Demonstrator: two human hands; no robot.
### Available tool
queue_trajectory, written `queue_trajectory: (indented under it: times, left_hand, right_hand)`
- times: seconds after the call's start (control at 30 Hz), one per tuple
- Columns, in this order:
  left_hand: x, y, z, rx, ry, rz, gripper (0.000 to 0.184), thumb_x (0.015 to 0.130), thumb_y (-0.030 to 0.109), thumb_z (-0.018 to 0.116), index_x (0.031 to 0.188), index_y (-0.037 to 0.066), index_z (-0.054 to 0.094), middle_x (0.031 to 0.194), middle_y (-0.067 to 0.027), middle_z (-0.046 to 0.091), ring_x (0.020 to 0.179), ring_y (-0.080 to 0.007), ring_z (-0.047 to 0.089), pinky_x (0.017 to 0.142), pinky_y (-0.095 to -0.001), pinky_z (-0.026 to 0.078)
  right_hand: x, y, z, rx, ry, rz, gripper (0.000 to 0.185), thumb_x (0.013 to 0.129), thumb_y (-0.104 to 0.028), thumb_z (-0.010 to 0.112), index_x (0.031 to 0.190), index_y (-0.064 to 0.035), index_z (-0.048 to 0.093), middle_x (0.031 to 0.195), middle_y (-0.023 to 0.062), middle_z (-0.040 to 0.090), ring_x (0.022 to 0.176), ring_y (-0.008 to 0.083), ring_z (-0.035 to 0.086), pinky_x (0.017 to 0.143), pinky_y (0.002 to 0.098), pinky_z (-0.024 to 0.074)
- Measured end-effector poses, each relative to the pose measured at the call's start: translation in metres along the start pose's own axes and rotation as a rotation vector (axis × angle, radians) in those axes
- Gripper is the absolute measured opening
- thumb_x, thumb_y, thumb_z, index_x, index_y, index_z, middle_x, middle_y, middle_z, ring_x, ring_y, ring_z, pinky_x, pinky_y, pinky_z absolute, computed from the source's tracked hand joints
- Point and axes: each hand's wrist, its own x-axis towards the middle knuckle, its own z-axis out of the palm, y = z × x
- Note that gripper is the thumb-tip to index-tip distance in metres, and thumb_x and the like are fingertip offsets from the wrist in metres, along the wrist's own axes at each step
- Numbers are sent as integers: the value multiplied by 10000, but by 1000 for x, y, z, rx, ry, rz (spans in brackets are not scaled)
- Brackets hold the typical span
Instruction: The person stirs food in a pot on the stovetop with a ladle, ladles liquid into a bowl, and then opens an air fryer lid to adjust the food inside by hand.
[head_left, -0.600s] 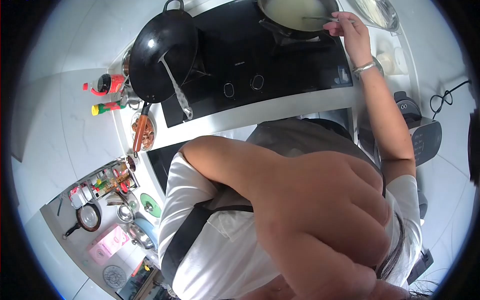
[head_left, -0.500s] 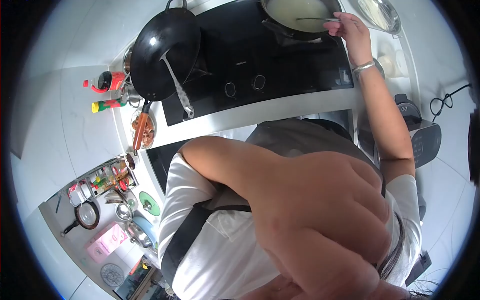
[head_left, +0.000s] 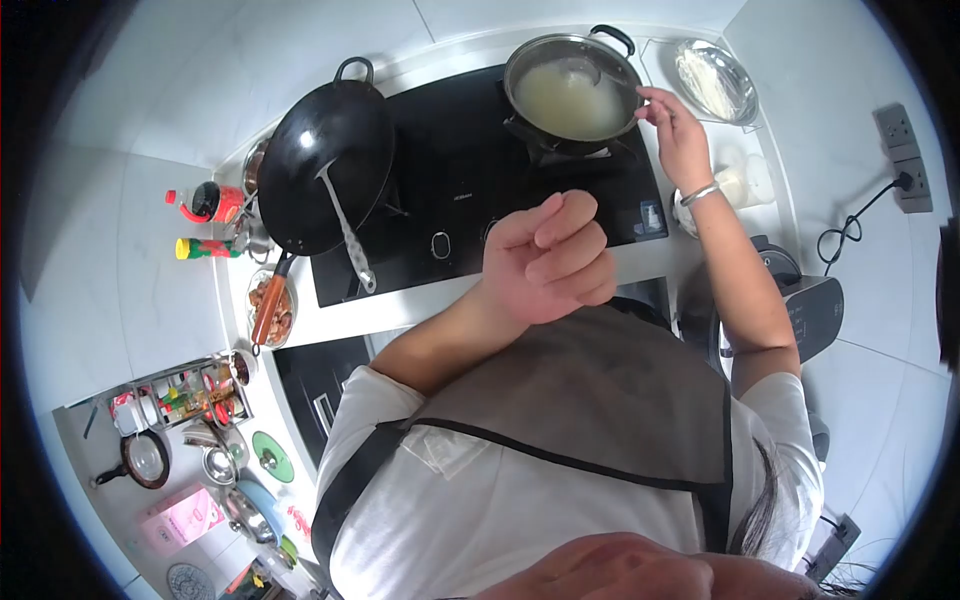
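Metal, stiff and probably light though slippery if wet, the ladle [head_left: 616,82] dips into cloudy liquid [head_left: 560,105] inside the pot [head_left: 548,50], best held where the right hand [head_left: 682,138] pinches it (the left hand [head_left: 553,258] curls into a loose fist).

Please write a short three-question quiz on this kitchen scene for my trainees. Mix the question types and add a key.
1. Multiple choice: What is the person's right hand holding?
a) a bottle
b) a utensil that reaches into the pot
c) the wok handle

2. True or false: The person's left hand is gripping the wok handle.

3. Fill in the blank: In the picture, the metal bowl with pale strands in it is to the ____ of the pot.

Key:
1. b
2. False; its fingers are curled, with nothing visible in them, well away from the wok handle.
3. right
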Motion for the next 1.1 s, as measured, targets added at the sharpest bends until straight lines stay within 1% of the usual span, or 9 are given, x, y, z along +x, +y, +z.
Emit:
queue_trajectory:
  times: [0.07,0.2,0.3,0.33,0.43,0.47,0.63,0.87,1.1]
  left_hand:
    - [2,-2,-4,-14,-59,-16,352,1072,333,321,780,179,442,578,70,471,528,-100,423,577,-278,340]
    - [7,-3,-8,-48,-112,-39,350,1063,311,340,760,162,432,575,48,461,524,-118,397,564,-289,312]
    - [10,-3,-8,-44,-95,-59,346,1057,312,365,759,151,438,592,31,472,539,-120,416,562,-289,310]
    - [11,-4,-8,-40,-86,-68,344,1055,313,374,761,146,440,601,22,476,547,-121,425,561,-288,309]
    - [20,-11,5,303,234,-49,336,1050,310,391,767,142,459,611,8,497,590,-101,470,578,-273,357]
    - [21,-13,4,475,249,-43,312,1049,291,404,797,123,481,640,-6,508,616,-101,482,591,-271,368]
    - [31,-26,16,1130,296,-27,186,1042,164,455,970,30,561,769,-40,549,712,-97,523,660,-256,419]
    - [44,-36,9,1348,236,-37,121,1023,72,474,1033,9,577,851,-32,562,748,-72,537,686,-228,436]
    - [46,-44,1,1351,242,-31,127,1017,51,473,1055,11,587,867,-28,566,765,-67,543,704,-226,448]
  right_hand:
    - [-2,3,-2,-114,18,-110,222,999,-99,509,1166,-89,655,872,110,696,834,256,674,773,349,527]
    - [-9,-8,-7,-218,-4,-115,196,997,-94,504,1127,-77,650,826,106,686,792,266,663,739,363,523]
    - [-15,-11,-9,-173,-37,15,186,999,-112,511,1127,-79,642,800,101,681,764,268,665,726,354,522]
    - [-16,-11,-8,-99,-18,49,171,1009,-127,507,1105,-51,626,760,85,675,715,215,660,697,321,514]
    - [-20,-5,-4,203,-6,202,173,1024,-131,494,1088,-16,606,745,67,676,691,139,637,673,277,502]
    - [-22,-5,-1,325,8,214,186,1035,-139,481,1081,7,586,754,66,684,689,94,611,660,241,492]
    - [-17,1,7,493,12,387,211,1038,-159,460,1110,5,571,809,116,710,694,114,627,673,236,509]
    - [-11,-4,3,698,62,496,228,1028,-161,433,1148,-5,548,848,161,722,724,141,645,702,245,525]
    - [-8,0,-15,499,65,343,223,1040,-145,434,1152,-10,573,862,126,724,746,119,640,725,252,527]
